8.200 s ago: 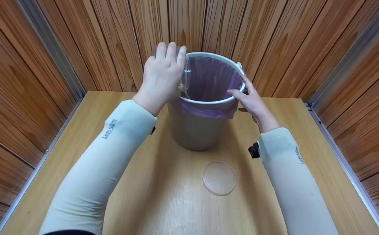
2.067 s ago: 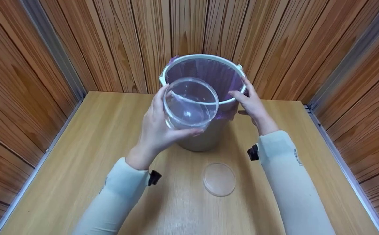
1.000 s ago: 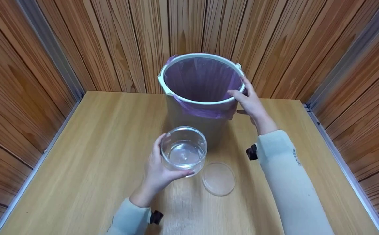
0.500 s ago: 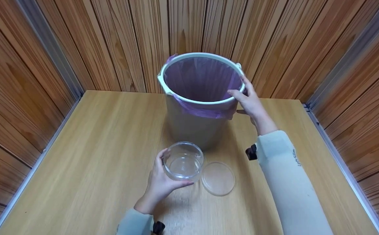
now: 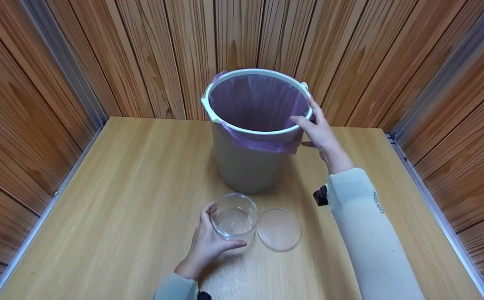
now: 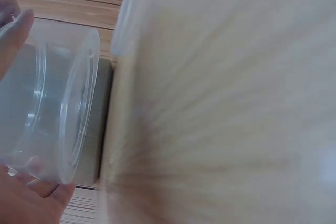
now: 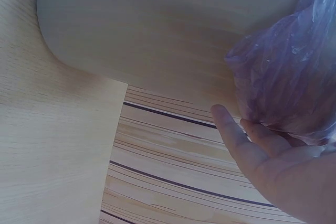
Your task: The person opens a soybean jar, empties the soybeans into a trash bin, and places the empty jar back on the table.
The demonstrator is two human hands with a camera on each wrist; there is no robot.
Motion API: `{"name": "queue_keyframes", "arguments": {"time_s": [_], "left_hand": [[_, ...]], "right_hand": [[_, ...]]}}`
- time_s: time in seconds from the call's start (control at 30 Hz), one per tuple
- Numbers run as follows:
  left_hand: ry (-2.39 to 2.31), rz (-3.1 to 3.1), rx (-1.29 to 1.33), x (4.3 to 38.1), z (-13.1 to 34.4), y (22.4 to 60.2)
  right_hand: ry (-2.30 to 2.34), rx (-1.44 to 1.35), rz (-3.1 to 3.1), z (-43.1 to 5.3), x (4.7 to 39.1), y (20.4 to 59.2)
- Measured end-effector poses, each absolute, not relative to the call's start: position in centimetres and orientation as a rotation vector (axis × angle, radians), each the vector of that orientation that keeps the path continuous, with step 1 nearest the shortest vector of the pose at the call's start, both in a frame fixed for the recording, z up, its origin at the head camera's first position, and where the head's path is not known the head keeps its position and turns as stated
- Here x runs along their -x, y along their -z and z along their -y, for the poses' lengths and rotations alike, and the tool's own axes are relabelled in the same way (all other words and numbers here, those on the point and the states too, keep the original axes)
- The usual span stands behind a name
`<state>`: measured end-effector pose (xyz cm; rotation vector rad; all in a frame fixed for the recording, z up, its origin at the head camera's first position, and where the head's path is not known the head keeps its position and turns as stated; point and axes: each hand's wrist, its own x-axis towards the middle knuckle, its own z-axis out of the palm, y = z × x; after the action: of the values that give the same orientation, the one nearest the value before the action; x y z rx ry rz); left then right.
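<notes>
A clear round plastic container (image 5: 234, 220) stands open-side up, low at the table's front middle. My left hand (image 5: 208, 243) holds it from the left, with the thumb along its near side and fingers round the far side. In the left wrist view the container (image 6: 50, 103) sits between thumb and fingers, its inside bare. Just to its right a clear round lid (image 5: 278, 230) lies flat. Behind stands a grey trash bin (image 5: 250, 166) with a pale rim and a purple bag liner (image 5: 263, 143). My right hand (image 5: 319, 129) grips the bin's right rim, thumb inside, other fingers outside.
The wooden table (image 5: 142, 175) runs up to a wood-panelled back wall (image 5: 242, 33). Panelled side walls with metal edge strips close it in on both sides. A black wrist camera (image 5: 320, 196) sits below the right sleeve cuff.
Earlier the left hand tipped the container over the bin, with pale bits at its mouth. It has since turned it upright and lowered it beside the lid. The right hand has stayed on the rim.
</notes>
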<state>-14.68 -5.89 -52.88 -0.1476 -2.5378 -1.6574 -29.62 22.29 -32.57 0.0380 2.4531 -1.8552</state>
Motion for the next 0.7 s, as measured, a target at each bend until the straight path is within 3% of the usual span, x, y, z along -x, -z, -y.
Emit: {"name": "queue_keyframes", "arguments": {"time_s": [0.7], "left_hand": [[1.840,2.578,0.137,15.2,6.2,54.2]], "right_hand": [[1.806,-0.034,-2.465,-22.5,29.8,32.6]]}}
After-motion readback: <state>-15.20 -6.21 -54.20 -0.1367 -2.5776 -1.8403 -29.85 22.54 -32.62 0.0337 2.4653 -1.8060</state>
